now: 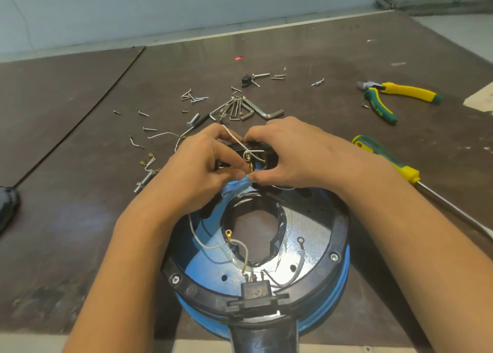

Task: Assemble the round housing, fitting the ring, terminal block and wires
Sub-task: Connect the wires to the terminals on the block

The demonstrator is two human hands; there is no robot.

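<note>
While left hand (pixel 197 171), right hand (pixel 298 155) hold terminal block (pixel 270 158), wire (pixel 234 139) loops across.

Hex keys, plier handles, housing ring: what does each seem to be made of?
Hex keys: bare metal, likely steel, judging by the bright silvery sheen. Plier handles: yellow and green grips, probably rubber or soft plastic over metal, with a matte, moulded look. Housing ring: seemingly black plastic, semi-glossy, with moulded bosses and screws set into it.

The brown table (pixel 66 219) bears a round housing (pixel 312 240), screws (pixel 197 99), hex keys (pixel 240 110), pliers (pixel 405 91) and a screwdriver (pixel 384 158).
</note>
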